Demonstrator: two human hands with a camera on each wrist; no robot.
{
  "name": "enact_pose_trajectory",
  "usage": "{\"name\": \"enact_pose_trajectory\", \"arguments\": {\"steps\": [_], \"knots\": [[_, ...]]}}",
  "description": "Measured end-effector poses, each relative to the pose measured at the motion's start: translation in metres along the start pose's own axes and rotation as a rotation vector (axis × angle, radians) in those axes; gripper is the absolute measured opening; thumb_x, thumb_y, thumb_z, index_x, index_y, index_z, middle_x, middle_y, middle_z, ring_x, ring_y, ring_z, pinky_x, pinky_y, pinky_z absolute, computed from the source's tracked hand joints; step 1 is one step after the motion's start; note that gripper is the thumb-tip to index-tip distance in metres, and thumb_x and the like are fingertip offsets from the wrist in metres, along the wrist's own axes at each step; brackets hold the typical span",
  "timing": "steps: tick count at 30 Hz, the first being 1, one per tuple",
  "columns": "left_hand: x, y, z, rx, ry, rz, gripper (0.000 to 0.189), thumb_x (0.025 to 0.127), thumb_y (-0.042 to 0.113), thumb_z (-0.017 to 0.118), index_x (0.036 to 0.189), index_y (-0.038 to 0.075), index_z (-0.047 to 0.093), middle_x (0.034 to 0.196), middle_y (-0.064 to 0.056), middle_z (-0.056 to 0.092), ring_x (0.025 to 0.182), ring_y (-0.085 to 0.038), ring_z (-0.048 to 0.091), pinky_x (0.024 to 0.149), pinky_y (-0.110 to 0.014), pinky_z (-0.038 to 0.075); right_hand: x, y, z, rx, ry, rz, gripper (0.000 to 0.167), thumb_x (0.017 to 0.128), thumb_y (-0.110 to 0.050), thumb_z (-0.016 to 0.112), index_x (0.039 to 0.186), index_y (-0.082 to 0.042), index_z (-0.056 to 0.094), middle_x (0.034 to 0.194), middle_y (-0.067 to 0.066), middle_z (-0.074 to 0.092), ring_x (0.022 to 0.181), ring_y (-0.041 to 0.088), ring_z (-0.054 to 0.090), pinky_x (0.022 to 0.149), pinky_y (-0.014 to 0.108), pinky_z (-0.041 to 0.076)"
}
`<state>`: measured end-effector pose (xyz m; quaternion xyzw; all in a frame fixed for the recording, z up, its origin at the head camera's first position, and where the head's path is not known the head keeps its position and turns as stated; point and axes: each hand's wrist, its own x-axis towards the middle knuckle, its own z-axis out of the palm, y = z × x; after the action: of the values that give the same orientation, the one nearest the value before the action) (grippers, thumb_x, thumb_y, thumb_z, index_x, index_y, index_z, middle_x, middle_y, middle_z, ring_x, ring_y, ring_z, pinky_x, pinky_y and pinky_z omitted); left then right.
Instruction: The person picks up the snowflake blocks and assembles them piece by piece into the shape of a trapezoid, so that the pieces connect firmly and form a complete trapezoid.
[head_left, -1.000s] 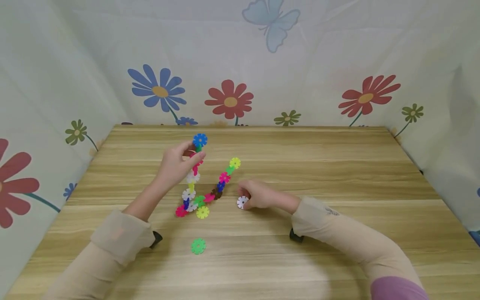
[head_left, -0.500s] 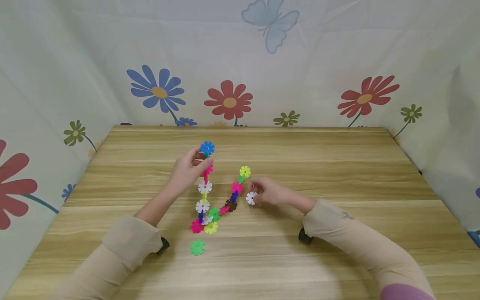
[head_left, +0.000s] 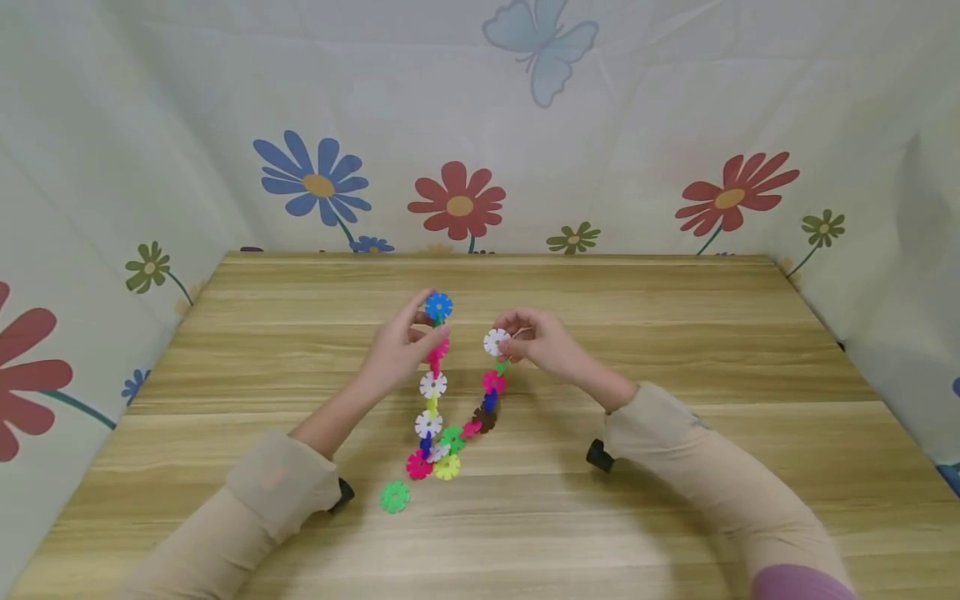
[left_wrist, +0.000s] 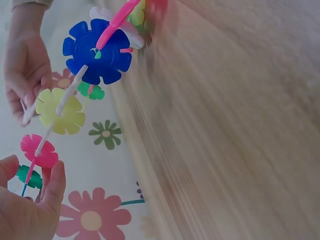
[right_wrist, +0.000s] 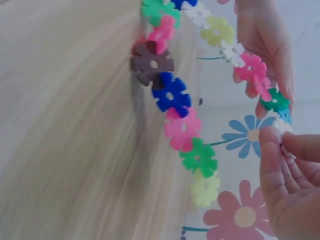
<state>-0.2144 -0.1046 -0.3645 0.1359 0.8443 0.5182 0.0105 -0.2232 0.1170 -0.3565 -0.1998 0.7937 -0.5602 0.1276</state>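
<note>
Notched plastic snowflake discs in many colours are joined into a bent chain point(head_left: 429, 423), roughly V-shaped in the head view. My left hand point(head_left: 405, 337) pinches its upper left end, just below the blue disc point(head_left: 438, 307). Between thumb and fingers, my right hand point(head_left: 536, 337) holds a loose white disc point(head_left: 496, 342) at the chain's right end. That white disc overlaps the yellow end disc in the head view; the yellow disc point(right_wrist: 204, 188) shows in the right wrist view, apart from the white one.
A single green disc point(head_left: 394, 497) lies on the wooden table point(head_left: 675, 333), nearer to me than the chain's bend. Behind the table's far edge hangs a white cloth point(head_left: 637, 125) printed with flowers and a butterfly.
My left hand has moved the chain to the right and toward me. The right hand has brought the white disc from the table's middle up to the chain's right end.
</note>
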Motion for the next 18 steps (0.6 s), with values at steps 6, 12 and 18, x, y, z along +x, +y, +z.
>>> {"name": "enact_pose_trajectory", "arguments": {"steps": [6,12,18], "knots": [[-0.001,0.001,0.008,0.028,-0.009,0.048,0.063,0.086,0.037,0.055,0.140,0.025,0.025,0.106,-0.013,0.058,0.079,-0.021,0.063,0.059,-0.026,0.051,0.008,-0.004,0.007,0.067,0.095,-0.020,0.016,0.083,0.004,0.055,0.098,0.009,0.053,0.088,0.020,0.059,0.074,0.029,0.065,0.066,0.039,0.053],[-0.002,0.004,0.010,0.058,-0.010,0.069,0.061,0.086,0.030,0.056,0.139,0.026,0.026,0.104,-0.012,0.060,0.080,-0.021,0.063,0.062,-0.026,0.052,0.016,-0.003,0.013,0.097,0.182,-0.052,0.016,0.083,0.003,0.055,0.098,0.008,0.052,0.089,0.019,0.058,0.076,0.031,0.065,0.068,0.043,0.052],[-0.002,0.004,0.011,0.084,-0.009,0.068,0.062,0.086,0.029,0.056,0.140,0.023,0.026,0.105,-0.012,0.062,0.082,-0.021,0.064,0.065,-0.026,0.052,0.021,-0.003,0.019,0.093,0.250,-0.091,0.014,0.082,0.004,0.057,0.095,0.009,0.054,0.086,0.021,0.058,0.073,0.030,0.065,0.064,0.038,0.053]]}}
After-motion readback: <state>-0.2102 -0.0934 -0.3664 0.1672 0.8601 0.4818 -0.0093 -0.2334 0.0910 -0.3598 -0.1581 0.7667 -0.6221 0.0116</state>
